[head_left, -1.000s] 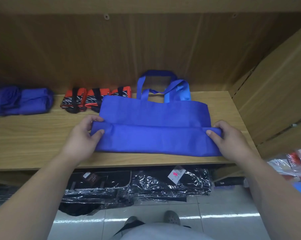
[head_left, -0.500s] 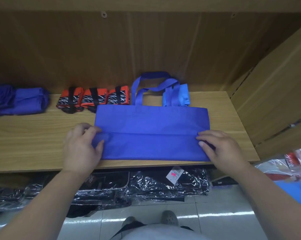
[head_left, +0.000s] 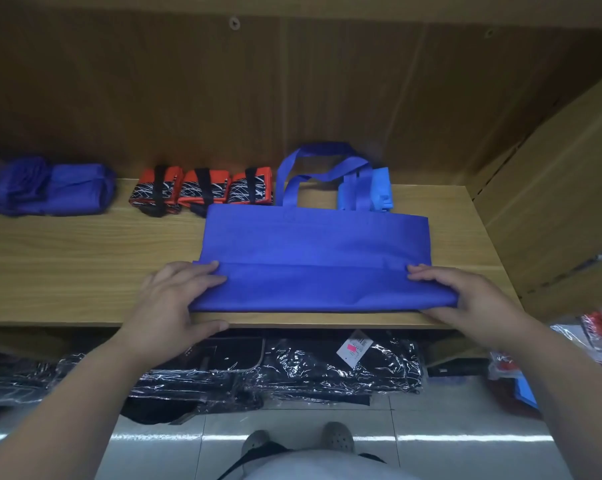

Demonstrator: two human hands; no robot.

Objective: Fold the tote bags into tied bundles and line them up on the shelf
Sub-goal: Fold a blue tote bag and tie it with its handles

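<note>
- The blue tote bag lies flat on the wooden shelf, right of the middle, with its near edge at the shelf's front lip.
- The bag's lower part is folded up into a band along the near edge (the crease runs straight from hand to hand).
- Its two handles loop away toward 12 o'clock, up to the back panel.
- The left hand is at the band's 9 o'clock end. Its fingers lie on top of the fold and its thumb is under the near edge, so it is clamped on the cloth.
- The right hand is at the 3 o'clock end. Its fingers are on top and its thumb below, and it pinches that corner the same way.
- Three orange-and-black bundles tied with black straps sit side by side at 11 o'clock of the bag, the nearest one touching its far left corner.
- A light blue bundle stands at 1 o'clock, partly behind one handle.
- A dark blue bundle lies well apart, at the shelf's far 9 o'clock end.
- Black plastic-wrapped packs lie below the shelf at 6 o'clock, one with a pink tag.
</note>
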